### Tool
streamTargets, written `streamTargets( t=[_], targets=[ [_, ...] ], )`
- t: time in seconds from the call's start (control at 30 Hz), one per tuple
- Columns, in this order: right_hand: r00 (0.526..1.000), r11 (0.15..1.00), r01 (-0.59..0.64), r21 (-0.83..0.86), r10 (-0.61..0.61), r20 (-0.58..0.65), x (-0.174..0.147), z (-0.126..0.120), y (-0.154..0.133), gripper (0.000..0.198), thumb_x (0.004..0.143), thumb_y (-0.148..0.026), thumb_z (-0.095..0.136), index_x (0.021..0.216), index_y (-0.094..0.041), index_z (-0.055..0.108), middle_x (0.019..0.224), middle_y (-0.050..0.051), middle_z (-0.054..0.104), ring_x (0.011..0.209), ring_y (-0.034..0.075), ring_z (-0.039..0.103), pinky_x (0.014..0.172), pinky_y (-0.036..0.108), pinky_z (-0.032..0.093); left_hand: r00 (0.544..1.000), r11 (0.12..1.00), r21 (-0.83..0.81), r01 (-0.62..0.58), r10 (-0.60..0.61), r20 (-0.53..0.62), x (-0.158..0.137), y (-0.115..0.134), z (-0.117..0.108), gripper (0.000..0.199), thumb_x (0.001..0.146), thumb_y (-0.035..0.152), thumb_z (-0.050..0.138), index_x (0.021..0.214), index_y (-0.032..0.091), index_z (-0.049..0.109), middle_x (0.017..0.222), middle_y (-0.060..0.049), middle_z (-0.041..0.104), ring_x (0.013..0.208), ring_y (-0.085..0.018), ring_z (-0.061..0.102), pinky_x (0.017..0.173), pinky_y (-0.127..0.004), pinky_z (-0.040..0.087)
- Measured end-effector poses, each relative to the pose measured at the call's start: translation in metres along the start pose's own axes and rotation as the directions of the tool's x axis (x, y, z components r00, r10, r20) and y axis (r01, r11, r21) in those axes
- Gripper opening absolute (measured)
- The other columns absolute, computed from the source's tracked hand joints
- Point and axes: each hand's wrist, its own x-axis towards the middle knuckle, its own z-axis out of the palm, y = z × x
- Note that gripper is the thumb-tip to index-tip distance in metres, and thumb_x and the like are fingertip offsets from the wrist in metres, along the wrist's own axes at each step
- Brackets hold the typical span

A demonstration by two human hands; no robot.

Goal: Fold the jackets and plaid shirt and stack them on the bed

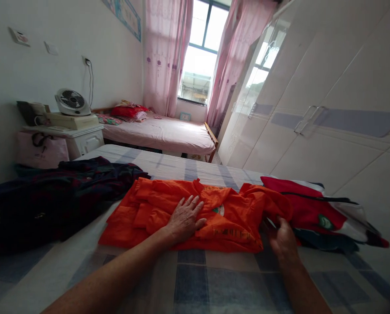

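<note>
An orange shirt (169, 196), with dark lettering and a small round emblem, lies in folded layers across the bed in front of me. My left hand (186, 218) rests flat on its middle, fingers spread. At the shirt's right end, my right hand (284, 240) grips the orange cloth between thumb and fingers, and that part is lifted off the bed. Some of the right fingers are hidden behind the cloth. Just beyond that hand lies a folded red and white garment (313, 211) with a green badge, on top of a dark teal cloth (326, 240).
Dark plaid clothing (64, 196) is heaped at the left on the blue-and-white checked bedsheet (191, 283). Behind are a nightstand (83, 139) with a fan (72, 102), a second bed (169, 131) and pink curtains (167, 52). A white wardrobe (339, 87) lines the right side.
</note>
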Motion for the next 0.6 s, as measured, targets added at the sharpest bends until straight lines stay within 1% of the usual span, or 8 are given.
streamTargets(
  t=[0.07, 0.13, 0.2, 0.27, 0.37, 0.43, 0.53, 0.6],
  targets=[
    [0.999, 0.995, -0.024, 0.098, 0.021, 0.033, -0.004, 0.01, -0.014, 0.023, 0.072, -0.034, 0.045, 0.089, -0.026, 0.059, 0.082, 0.001, 0.068, 0.08, 0.021, 0.067, 0.073, 0.043, 0.057, 1.0, 1.0, -0.007, -0.004, 0.004, -0.005, 0.0, 0.0, 0.0, 0.061, 0.091, 0.054, 0.035, 0.14, 0.018, 0.042, 0.15, -0.013, 0.035, 0.139, -0.03, 0.029, 0.113, -0.049, 0.022],
    [0.999, 0.974, -0.026, 0.223, 0.019, 0.034, -0.01, 0.022, -0.035, 0.021, 0.073, -0.031, 0.046, 0.088, -0.025, 0.06, 0.085, 0.002, 0.068, 0.084, 0.02, 0.066, 0.077, 0.043, 0.056, 1.0, 1.0, -0.019, -0.003, 0.003, -0.011, 0.0, 0.0, 0.0, 0.061, 0.091, 0.054, 0.035, 0.139, 0.017, 0.043, 0.15, -0.013, 0.036, 0.139, -0.031, 0.03, 0.113, -0.049, 0.022],
    [1.0, 0.927, -0.006, 0.374, 0.004, 0.008, -0.017, 0.04, -0.062, 0.018, 0.074, -0.026, 0.049, 0.087, -0.024, 0.061, 0.087, 0.0, 0.068, 0.085, 0.018, 0.066, 0.079, 0.04, 0.055, 1.0, 0.999, -0.036, 0.0, -0.001, -0.016, -0.001, 0.0, 0.0, 0.06, 0.091, 0.054, 0.035, 0.139, 0.018, 0.043, 0.15, -0.013, 0.036, 0.139, -0.031, 0.029, 0.112, -0.05, 0.023],
    [0.999, 0.879, 0.016, 0.477, -0.035, 0.03, -0.026, 0.064, -0.089, 0.015, 0.074, -0.023, 0.052, 0.086, -0.023, 0.06, 0.087, -0.001, 0.067, 0.083, 0.016, 0.065, 0.079, 0.037, 0.054, 1.0, 0.998, -0.057, 0.006, -0.007, -0.02, -0.001, 0.001, -0.002, 0.059, 0.092, 0.052, 0.036, 0.139, 0.018, 0.043, 0.15, -0.013, 0.036, 0.139, -0.031, 0.029, 0.112, -0.05, 0.023],
    [0.979, 0.847, 0.037, 0.53, -0.137, 0.15, -0.043, 0.109, -0.122, 0.014, 0.073, -0.02, 0.054, 0.086, -0.022, 0.058, 0.083, -0.004, 0.065, 0.08, 0.015, 0.064, 0.076, 0.035, 0.054, 1.0, 0.995, -0.095, 0.011, -0.013, -0.02, -0.001, 0.003, -0.007, 0.056, 0.092, 0.049, 0.037, 0.138, 0.017, 0.045, 0.15, -0.014, 0.037, 0.138, -0.032, 0.03, 0.112, -0.052, 0.024],
    [0.943, 0.845, 0.049, 0.533, -0.215, 0.254, -0.058, 0.145, -0.138, 0.014, 0.074, -0.021, 0.053, 0.088, -0.023, 0.056, 0.083, -0.004, 0.064, 0.082, 0.015, 0.064, 0.075, 0.035, 0.053, 1.0, 0.992, -0.124, 0.015, -0.017, -0.016, -0.001, 0.002, -0.013, 0.055, 0.092, 0.047, 0.038, 0.137, 0.016, 0.045, 0.148, -0.016, 0.038, 0.137, -0.032, 0.033, 0.111, -0.053, 0.026],
    [0.876, 0.847, 0.052, 0.529, -0.293, 0.383, -0.087, 0.206, -0.148, 0.014, 0.077, -0.024, 0.053, 0.091, -0.024, 0.052, 0.086, -0.005, 0.063, 0.081, 0.013, 0.063, 0.073, 0.032, 0.053, 0.999, 0.985, -0.168, 0.031, -0.034, -0.019, -0.003, -0.004, -0.026, 0.052, 0.092, 0.042, 0.04, 0.137, 0.015, 0.046, 0.145, -0.016, 0.043, 0.132, -0.031, 0.041, 0.108, -0.051, 0.032],
    [0.83, 0.858, 0.034, 0.513, -0.31, 0.464, -0.11, 0.246, -0.144, 0.015, 0.079, -0.027, 0.052, 0.094, -0.025, 0.051, 0.086, -0.005, 0.061, 0.078, 0.012, 0.062, 0.071, 0.03, 0.052, 0.998, 0.981, -0.191, 0.041, -0.051, -0.046, -0.013, -0.009, -0.036, 0.046, 0.091, 0.036, 0.043, 0.133, 0.018, 0.051, 0.141, -0.012, 0.05, 0.129, -0.028, 0.046, 0.108, -0.045, 0.034]
  ],
)
